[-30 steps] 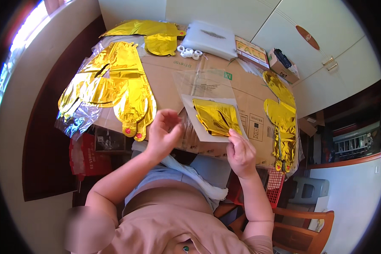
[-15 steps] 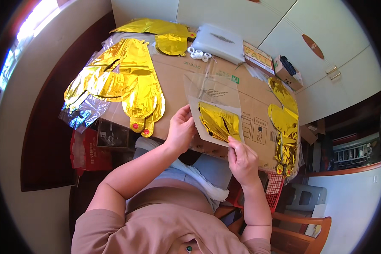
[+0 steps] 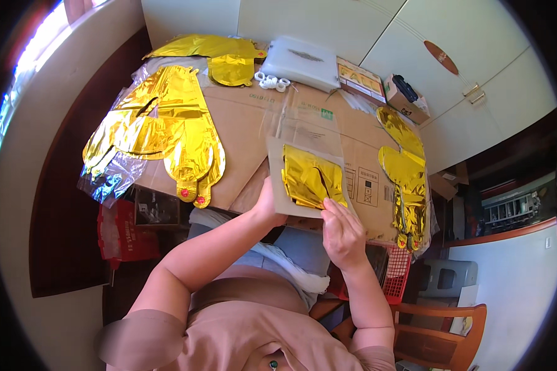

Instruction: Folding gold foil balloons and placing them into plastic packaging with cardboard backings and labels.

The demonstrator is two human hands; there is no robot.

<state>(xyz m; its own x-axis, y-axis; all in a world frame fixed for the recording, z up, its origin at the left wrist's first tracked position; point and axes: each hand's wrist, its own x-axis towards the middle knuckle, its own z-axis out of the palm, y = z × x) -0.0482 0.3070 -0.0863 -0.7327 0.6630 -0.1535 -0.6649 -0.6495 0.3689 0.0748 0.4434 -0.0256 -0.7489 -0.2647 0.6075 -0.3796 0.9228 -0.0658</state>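
I hold a clear plastic bag point(image 3: 315, 131) above the cardboard, with a grey-white card point(image 3: 275, 195) and a folded gold foil balloon point(image 3: 309, 179) in its lower part. My left hand point(image 3: 270, 203) grips the bag's lower left side; its fingers are largely hidden behind the card. At the lower right edge, my right hand point(image 3: 344, 232) pinches the bag, its fingertips lying over the foil. Flat gold foil balloons point(image 3: 192, 139) with red-marked tabs lie to the left of my hands. More gold foil balloons point(image 3: 408, 179) lie at the right edge.
Cardboard point(image 3: 244, 117) covers the table. Along the back are another gold balloon point(image 3: 229, 68), white ribbon rolls point(image 3: 271, 82), a pale plastic case point(image 3: 303, 62), a flat printed box point(image 3: 362, 80) and a small carton point(image 3: 407, 99). A wooden chair point(image 3: 442, 337) stands at lower right.
The bag has tilted and come slightly left and nearer upright to view. My left fingers have slid behind the card, and my right fingers have moved onto the foil. The view has shifted slightly.
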